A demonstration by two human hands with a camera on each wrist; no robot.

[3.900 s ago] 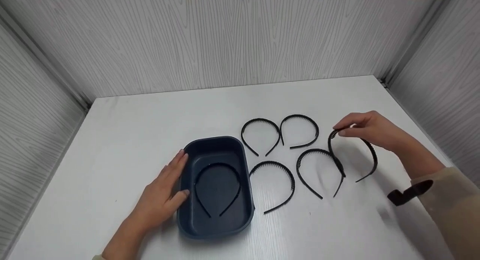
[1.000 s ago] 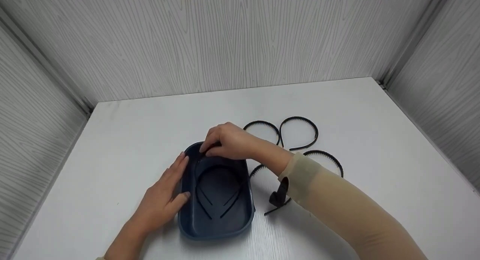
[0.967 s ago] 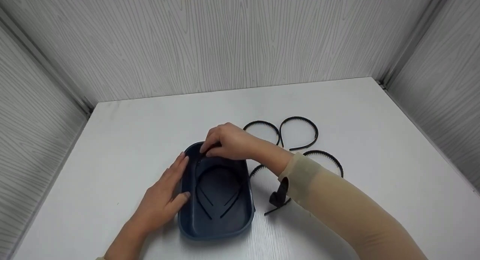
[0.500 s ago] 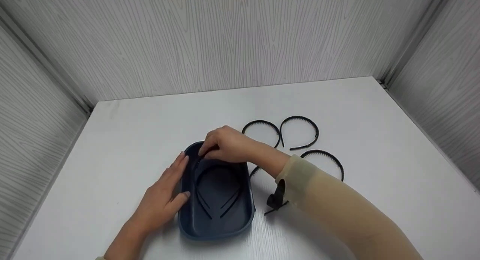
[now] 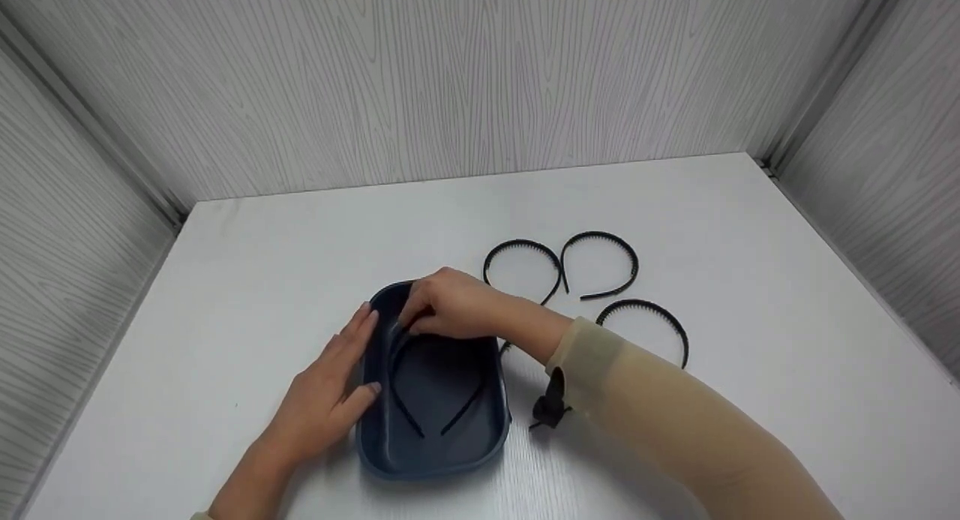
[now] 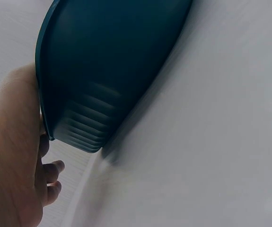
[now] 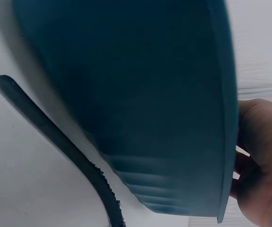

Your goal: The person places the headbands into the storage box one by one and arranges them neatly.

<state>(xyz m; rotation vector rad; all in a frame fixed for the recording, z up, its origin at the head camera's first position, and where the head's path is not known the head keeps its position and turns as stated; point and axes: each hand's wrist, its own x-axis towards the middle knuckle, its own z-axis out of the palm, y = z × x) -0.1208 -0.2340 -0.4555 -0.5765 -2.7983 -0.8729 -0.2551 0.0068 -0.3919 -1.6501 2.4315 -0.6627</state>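
Observation:
A dark blue plastic bin [image 5: 433, 471] stands on the white table, and black headbands lie inside it. My right hand [image 5: 457, 304] reaches in at the far end, thumb and fingers pinching a headband [image 5: 397, 340] near the left wall. That headband overlaps another one on the floor of the bin, so their outlines are hard to separate. Along the bin's left side, my left hand [image 5: 319, 400] rests with fairly straight fingers, its fingertips and thumb touching the rim. In the right wrist view, the bin's outer wall [image 7: 140, 94] hides the right fingertips.
Toothed black headbands lie right of the bin: one at the back left [image 5: 520, 242], one at the back right [image 5: 636, 265], one farther forward [image 5: 637, 304]. Another headband [image 7: 55, 132] lies close beside the bin, mostly under the right arm. Grey wood-patterned panels [image 5: 480, 85] enclose the table.
The right hand carried the far-right headband from the table into the bin. Over the last second it sank lower and slightly nearer, bringing that headband onto the other. The left hand stayed put.

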